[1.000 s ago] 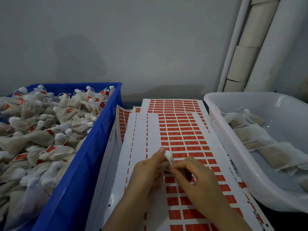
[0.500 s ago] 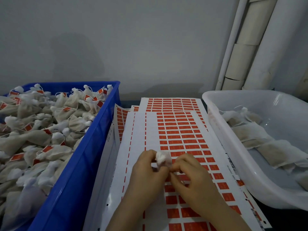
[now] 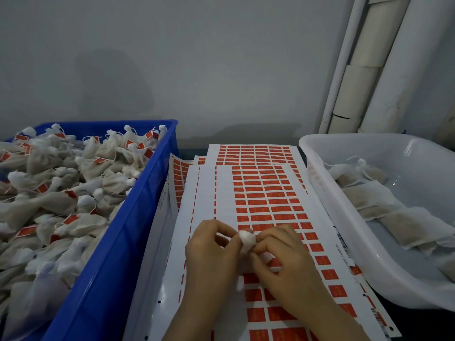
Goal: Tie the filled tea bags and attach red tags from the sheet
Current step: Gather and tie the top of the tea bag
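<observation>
Both hands meet over the near part of the tag sheet (image 3: 266,200); the left hand (image 3: 211,252) and the right hand (image 3: 285,259) each have curled fingers pinching the bunched white neck of one tea bag (image 3: 247,238), which sits between them just above the sheet; the bag's body is hidden under the hands. This looks like the tying step: the neck is gathered, and no red tag is visible on this bag; whether a knot is already drawn I cannot tell. The next move likely calls for cinching the string tight, then peeling one red tag from the nearest full row. Finished tagged bags fill the blue crate (image 3: 138,230) on the left; untied filled bags lie in the white tub (image 3: 327,193) on the right.
</observation>
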Motion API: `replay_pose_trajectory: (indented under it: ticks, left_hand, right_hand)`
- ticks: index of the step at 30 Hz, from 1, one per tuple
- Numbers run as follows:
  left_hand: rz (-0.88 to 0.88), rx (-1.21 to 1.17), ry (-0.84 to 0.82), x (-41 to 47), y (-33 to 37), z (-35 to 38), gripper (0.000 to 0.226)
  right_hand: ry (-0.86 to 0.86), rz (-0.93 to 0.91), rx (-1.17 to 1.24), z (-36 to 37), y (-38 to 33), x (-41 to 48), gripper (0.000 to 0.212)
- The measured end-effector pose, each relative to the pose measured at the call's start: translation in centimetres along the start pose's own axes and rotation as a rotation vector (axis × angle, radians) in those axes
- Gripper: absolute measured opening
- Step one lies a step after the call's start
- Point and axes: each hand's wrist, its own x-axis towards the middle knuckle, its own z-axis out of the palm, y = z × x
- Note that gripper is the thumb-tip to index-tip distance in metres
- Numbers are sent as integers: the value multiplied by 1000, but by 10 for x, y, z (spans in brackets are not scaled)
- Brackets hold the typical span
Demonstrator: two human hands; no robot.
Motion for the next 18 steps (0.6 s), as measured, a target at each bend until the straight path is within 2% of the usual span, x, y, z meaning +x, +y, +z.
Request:
replay_pose_trajectory:
  ticks: [2, 5, 7, 8, 11, 12, 18]
  left_hand:
    - [-145, -28, -70, 3, -3, 1, 20]
    - [-251, -83, -143, 6, -6, 3, 15]
    - [-300, -117, -167, 7, -7, 2, 20]
    - [-319, -124, -174, 7, -8, 2, 23]
    - [-369, -146, -195, 7, -10, 1, 26]
    - [-386, -150, -204, 6, -10, 1, 25]
    - [-509, -232, -297, 6, -11, 0, 21]
  right_hand:
    - [7, -7, -19, 2, 0, -1, 6]
    - [-11, -50, -73, 3, 0, 0, 4]
    - [-13, -89, -112, 3, 0, 1, 5]
    - [-14, -111, -124, 3, 0, 1, 11]
    - [-23, -190, -157, 2, -2, 1, 52]
    - [-24, -219, -175, 2, -3, 2, 59]
    - [-19, -254, -312, 4, -8, 1, 64]
